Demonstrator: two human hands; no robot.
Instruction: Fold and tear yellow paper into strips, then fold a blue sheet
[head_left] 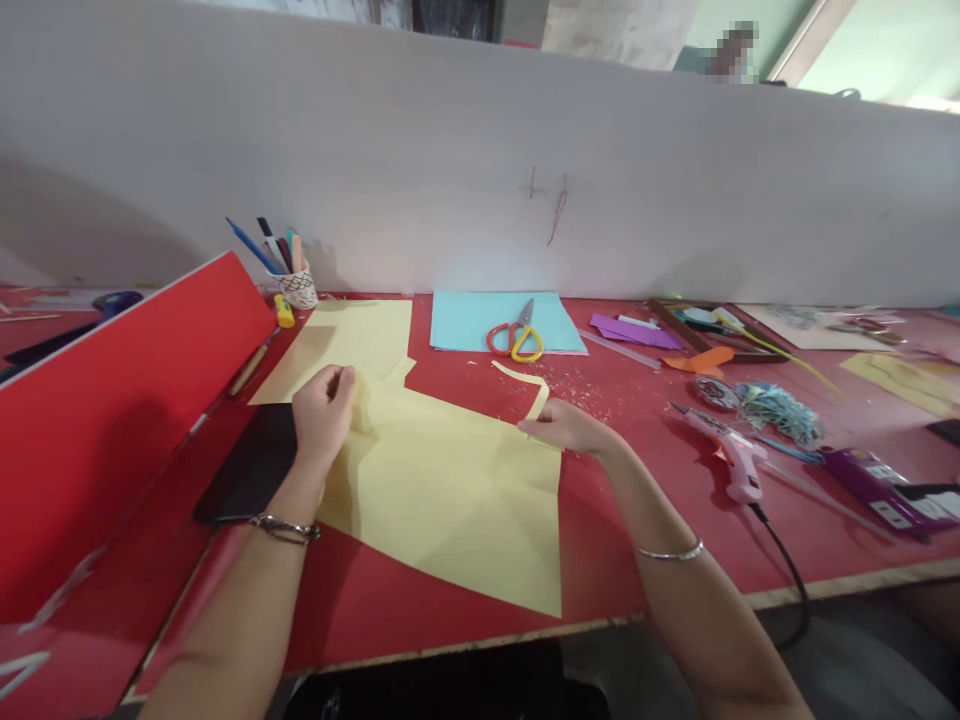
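Observation:
A large pale yellow sheet of paper (457,490) spreads over the red table, its left side curling up. My left hand (322,410) is closed on that raised left edge. At the upper right corner my right hand (566,425) pinches the sheet between thumb and fingers. A thin bent yellow paper strip (525,376) juts out just beyond the right hand; whether it joins the sheet is hidden. Behind lies another yellow sheet (360,335). Scissors (523,335) with red and yellow handles rest on light blue paper (457,315).
A red board (150,400) leans along the left, near a black phone-like slab (251,465) and a pen cup (298,288). On the right lie a pink glue gun (731,455) with its cord, shredded paper (780,410) and a purple box (885,485). A white partition (375,150) stands behind.

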